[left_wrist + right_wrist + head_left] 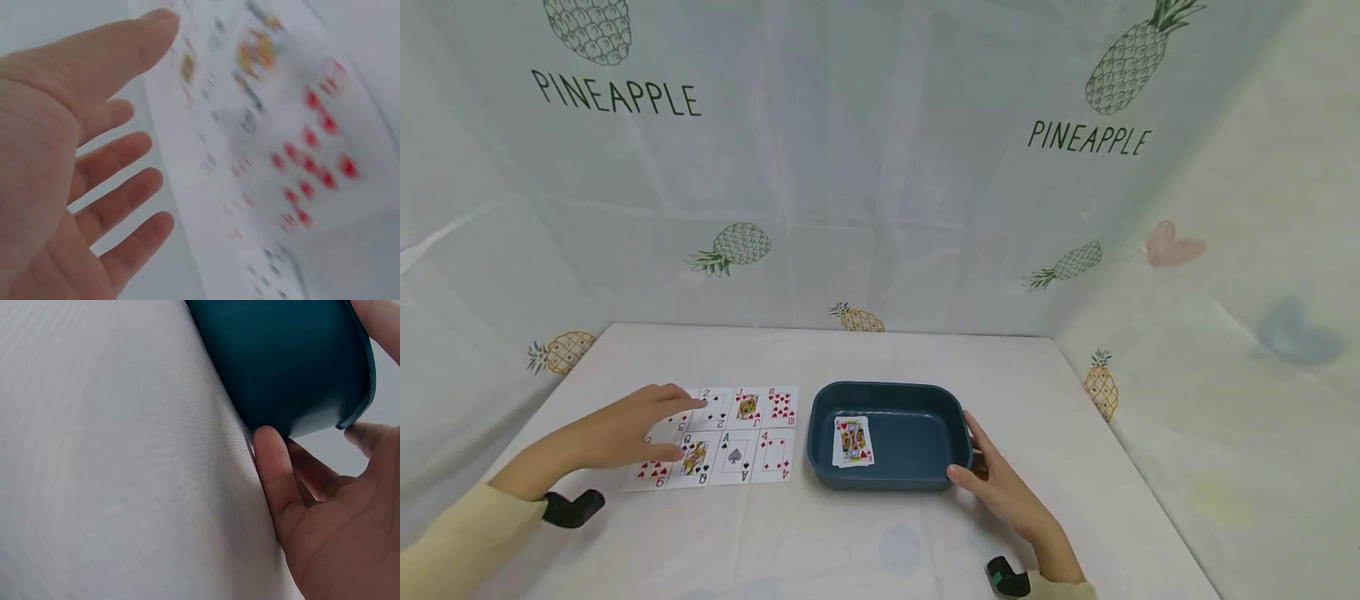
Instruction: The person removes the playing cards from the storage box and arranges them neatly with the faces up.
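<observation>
My left hand [625, 429] is spread over the left end of a sheet of playing cards laid in two rows, fingers and thumb apart with nothing held. Near its fingertips lie the two card [712, 412] and the queen [694, 460]; the hand covers part of the leftmost cards. At the right end of a dark blue rectangular dish [891, 482], my right hand [1003, 487] grips the corner, thumb at the front rim and fingers round the side. In the right wrist view, one finger lies low against the dish's base. A small stack of cards [853, 442], a king on top, lies inside the dish at left.
Right of the left hand lie a jack [747, 408], a ten of hearts [781, 407], an ace of spades [735, 457] and a four of diamonds [774, 455]. A pineapple-print cloth [880, 167] hangs behind the white table [820, 542].
</observation>
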Tool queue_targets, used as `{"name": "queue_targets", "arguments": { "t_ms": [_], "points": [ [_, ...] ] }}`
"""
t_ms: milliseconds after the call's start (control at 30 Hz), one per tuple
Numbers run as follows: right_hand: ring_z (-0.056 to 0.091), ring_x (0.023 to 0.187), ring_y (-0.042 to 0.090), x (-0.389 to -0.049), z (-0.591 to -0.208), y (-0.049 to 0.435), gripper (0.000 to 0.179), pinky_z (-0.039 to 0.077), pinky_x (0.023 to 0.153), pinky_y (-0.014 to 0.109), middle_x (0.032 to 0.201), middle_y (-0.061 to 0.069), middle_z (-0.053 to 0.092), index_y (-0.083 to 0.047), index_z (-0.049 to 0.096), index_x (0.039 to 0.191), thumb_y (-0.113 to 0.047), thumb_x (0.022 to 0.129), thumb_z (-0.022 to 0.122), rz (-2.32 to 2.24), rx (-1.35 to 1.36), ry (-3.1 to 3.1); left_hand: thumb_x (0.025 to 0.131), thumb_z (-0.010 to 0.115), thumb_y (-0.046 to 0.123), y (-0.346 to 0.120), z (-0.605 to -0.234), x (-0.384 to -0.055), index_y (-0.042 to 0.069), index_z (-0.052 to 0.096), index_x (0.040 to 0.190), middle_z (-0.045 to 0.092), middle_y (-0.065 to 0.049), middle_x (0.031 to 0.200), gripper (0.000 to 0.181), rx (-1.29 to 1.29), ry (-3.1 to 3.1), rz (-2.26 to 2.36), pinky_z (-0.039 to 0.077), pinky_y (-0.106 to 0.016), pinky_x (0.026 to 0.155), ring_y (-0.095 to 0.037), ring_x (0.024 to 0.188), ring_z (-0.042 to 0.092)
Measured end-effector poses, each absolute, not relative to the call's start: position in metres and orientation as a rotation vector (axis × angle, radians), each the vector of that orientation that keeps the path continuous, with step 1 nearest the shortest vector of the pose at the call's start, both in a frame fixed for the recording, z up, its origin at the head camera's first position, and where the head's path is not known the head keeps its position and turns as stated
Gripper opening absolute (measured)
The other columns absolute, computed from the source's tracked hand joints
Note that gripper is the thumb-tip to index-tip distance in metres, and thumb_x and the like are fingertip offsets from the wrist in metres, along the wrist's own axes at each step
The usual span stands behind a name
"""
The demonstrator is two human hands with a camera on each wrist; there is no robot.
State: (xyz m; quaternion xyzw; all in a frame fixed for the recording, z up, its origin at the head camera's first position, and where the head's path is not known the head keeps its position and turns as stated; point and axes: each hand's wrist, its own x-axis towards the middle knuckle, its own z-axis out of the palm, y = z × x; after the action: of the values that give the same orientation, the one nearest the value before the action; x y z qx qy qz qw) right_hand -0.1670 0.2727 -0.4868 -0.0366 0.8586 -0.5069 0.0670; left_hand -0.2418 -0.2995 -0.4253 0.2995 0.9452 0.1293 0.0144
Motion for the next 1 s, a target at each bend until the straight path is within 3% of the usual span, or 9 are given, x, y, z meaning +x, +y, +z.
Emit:
{"name": "queue_targets", "arguments": {
  "t_ms": [433, 700, 1000],
  "points": [
    [0.054, 0.139, 0.034, -0.164, -0.488, 0.273, 0.088, 0.045, 0.112, 0.056, 0.164, 0.020, 0.039, -0.038, 0.014, 0.171, -0.034, 0.103, 0.070, -1.527, -0.101, 2.585, 0.091, 0.085, 0.041, -0.200, -0.395, -0.248, 0.016, 0.055, 0.155, 0.059, -0.007, 0.145, 0.075, 1.053, 2.926, 0.530, 0.051, -0.056, 0.108, -0.033, 0.133, 0.056],
    [0.055, 0.138, 0.033, -0.164, -0.487, 0.273, 0.088, 0.046, 0.112, 0.055, 0.165, 0.021, 0.039, -0.038, 0.014, 0.171, -0.034, 0.103, 0.070, -1.523, -0.090, 2.587, 0.093, 0.083, 0.041, -0.143, -0.402, -0.247, 0.014, 0.057, 0.153, 0.060, -0.003, 0.142, 0.071, 1.181, 2.828, 0.612, 0.054, -0.049, 0.104, -0.025, 0.128, 0.056],
    [0.054, 0.138, 0.033, -0.166, -0.488, 0.273, 0.088, 0.047, 0.111, 0.054, 0.164, 0.020, 0.039, -0.037, 0.014, 0.171, -0.033, 0.103, 0.070, -1.526, -0.109, 2.586, 0.093, 0.084, 0.037, -0.096, -0.414, -0.248, 0.011, 0.060, 0.150, 0.060, -0.009, 0.143, 0.067, 1.163, 2.796, 0.571, 0.051, -0.049, 0.109, -0.028, 0.132, 0.055]
  ]
}}
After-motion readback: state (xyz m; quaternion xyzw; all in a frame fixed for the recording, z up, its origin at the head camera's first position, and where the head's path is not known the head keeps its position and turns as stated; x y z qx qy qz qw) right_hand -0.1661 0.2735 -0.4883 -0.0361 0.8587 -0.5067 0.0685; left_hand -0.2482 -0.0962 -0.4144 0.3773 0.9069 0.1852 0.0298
